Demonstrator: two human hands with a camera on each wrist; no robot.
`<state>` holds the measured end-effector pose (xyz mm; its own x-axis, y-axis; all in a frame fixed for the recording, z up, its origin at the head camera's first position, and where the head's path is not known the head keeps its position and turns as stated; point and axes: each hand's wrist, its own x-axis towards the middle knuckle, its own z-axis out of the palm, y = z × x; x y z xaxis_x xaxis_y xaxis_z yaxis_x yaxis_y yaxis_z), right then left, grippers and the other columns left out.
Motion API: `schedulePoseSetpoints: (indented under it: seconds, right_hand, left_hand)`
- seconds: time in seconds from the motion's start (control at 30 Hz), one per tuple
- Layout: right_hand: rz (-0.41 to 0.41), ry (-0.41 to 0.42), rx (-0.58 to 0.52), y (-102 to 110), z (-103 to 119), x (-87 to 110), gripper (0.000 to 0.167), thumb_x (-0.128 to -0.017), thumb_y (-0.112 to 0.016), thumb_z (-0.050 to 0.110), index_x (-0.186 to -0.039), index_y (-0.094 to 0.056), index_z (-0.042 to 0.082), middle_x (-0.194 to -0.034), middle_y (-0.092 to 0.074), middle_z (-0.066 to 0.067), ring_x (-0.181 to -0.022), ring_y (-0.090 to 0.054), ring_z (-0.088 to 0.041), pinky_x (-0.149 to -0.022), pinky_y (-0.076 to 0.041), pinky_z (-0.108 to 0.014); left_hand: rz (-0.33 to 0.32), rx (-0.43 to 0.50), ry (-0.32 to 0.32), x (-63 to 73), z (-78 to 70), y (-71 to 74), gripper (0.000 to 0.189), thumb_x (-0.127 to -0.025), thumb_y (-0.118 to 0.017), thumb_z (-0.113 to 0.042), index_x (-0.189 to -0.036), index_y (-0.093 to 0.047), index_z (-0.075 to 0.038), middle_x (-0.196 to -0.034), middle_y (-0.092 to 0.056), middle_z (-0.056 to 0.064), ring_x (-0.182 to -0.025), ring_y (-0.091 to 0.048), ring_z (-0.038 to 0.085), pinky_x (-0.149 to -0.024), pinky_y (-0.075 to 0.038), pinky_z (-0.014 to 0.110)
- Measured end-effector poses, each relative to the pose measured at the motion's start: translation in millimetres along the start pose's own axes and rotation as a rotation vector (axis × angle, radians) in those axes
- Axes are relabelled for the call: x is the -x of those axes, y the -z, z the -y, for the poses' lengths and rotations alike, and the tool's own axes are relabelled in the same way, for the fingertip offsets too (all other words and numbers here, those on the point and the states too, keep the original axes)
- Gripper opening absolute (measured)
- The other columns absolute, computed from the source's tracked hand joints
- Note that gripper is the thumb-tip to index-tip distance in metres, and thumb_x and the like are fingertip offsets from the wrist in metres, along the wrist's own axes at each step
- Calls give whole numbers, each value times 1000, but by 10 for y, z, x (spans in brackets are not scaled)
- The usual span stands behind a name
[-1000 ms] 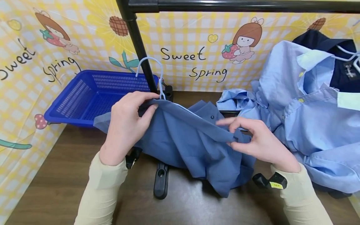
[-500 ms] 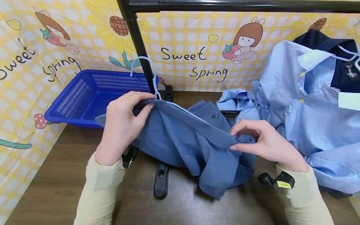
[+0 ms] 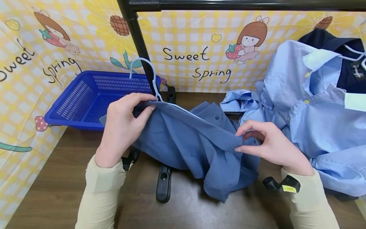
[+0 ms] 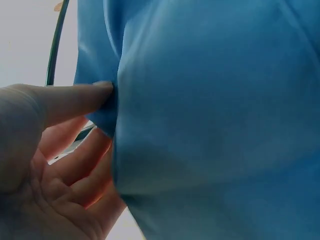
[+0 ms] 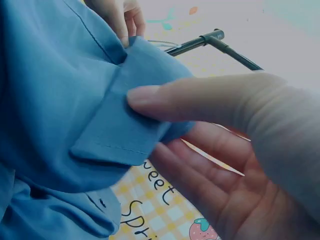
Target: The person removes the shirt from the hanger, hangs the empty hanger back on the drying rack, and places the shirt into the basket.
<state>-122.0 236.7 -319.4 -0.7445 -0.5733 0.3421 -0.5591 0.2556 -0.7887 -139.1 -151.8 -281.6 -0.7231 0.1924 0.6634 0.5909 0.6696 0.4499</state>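
Note:
A dark blue shirt (image 3: 186, 143) drapes from a light blue hanger (image 3: 154, 74), whose hook rises above the collar in the head view. My left hand (image 3: 123, 125) pinches the collar's left end close to the hanger's neck. The right hand (image 3: 266, 144) pinches the collar's other end between thumb and fingers. In the right wrist view the thumb lies on the stitched collar tip (image 5: 125, 125), with fingers behind it. The left wrist view shows the thumb (image 4: 85, 100) against the cloth. A small dark button (image 3: 216, 117) shows on the shirt's far side.
A blue perforated basket (image 3: 71, 122) stands at the back left. Behind the shirt rises a black rack post (image 3: 140, 41), its foot (image 3: 164, 187) protruding in front. Light blue shirts (image 3: 320, 127) and a dark navy garment (image 3: 350, 76) occupy the right side of the wooden table (image 3: 188, 206).
My right hand has moved slightly right and now pinches the collar tip with its index finger drawn in. The left hand and hanger hook have shifted a little left, leaving the collar straighter.

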Motion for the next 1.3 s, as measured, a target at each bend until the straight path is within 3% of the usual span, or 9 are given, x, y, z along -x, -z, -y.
schedulePoseSetpoints:
  seconds: [0.13,0.33,0.43,0.63,0.77,0.87,0.97,1.2,1.3]
  right_hand:
    - [-63,7,9,-11,19,-17,44,-70,-87,-14,-101,-70,12,-97,-69,-2,-83,-69,-18,-76,-58,-28]
    - [24,16,24,-6,61,-49,48,-74,-85,-11,-110,-68,15,-105,-66,3,-91,-70,-19,-81,-58,-31]
    - [23,36,37,-17,85,-57,47,-75,-84,-12,-109,-68,16,-102,-67,4,-89,-71,-18,-79,-59,-33]
    - [-95,77,55,-40,105,-38,47,-68,-84,-21,-99,-72,12,-94,-69,2,-80,-70,-15,-73,-58,-26]
    - [-161,91,-2,-53,66,-37,43,-67,-81,-25,-93,-75,9,-88,-70,-5,-76,-68,-16,-68,-56,-23]
    - [-187,119,-40,-73,23,-39,41,-67,-81,-26,-90,-77,8,-87,-69,-9,-77,-64,-19,-64,-53,-22]
    - [-199,141,-10,-99,-3,-37,42,-67,-81,-25,-88,-76,11,-88,-69,-8,-81,-62,-19,-63,-51,-22]
    - [-113,74,18,-125,0,5,48,-70,-83,-20,-102,-70,13,-100,-66,-1,-90,-63,-18,-82,-57,-27]
    - [-117,55,22,-144,17,22,49,-69,-86,-17,-102,-67,14,-97,-66,1,-87,-64,-17,-82,-56,-27]
  left_hand:
    - [30,-16,1,-5,5,15,18,-91,-77,-4,-108,-76,-7,-104,-73,3,-93,-66,16,-79,-49,36]
    - [35,-11,24,-23,56,30,19,-94,-73,-2,-112,-74,-5,-108,-72,6,-95,-64,19,-80,-47,38]
    - [48,19,28,-24,70,41,21,-94,-72,-1,-115,-74,-5,-110,-72,5,-97,-63,18,-82,-47,37]
    - [62,40,37,-43,54,55,25,-93,-73,-2,-118,-72,-6,-112,-71,4,-96,-62,17,-84,-48,35]
    - [67,38,47,-37,44,49,25,-93,-74,-3,-118,-72,-4,-110,-71,5,-95,-62,17,-85,-49,36]
    - [44,44,41,-25,34,25,25,-92,-75,-2,-118,-73,-4,-110,-72,6,-94,-63,17,-85,-50,35]
    - [0,56,24,-16,18,-17,25,-92,-75,-2,-117,-74,-3,-110,-73,7,-93,-64,18,-83,-50,34]
    - [-67,28,12,2,21,-66,27,-91,-76,-2,-118,-75,-3,-110,-74,9,-97,-68,21,-85,-53,40]
    - [-76,28,12,10,16,-72,26,-91,-76,-3,-118,-76,-3,-110,-74,9,-96,-68,21,-84,-52,39]
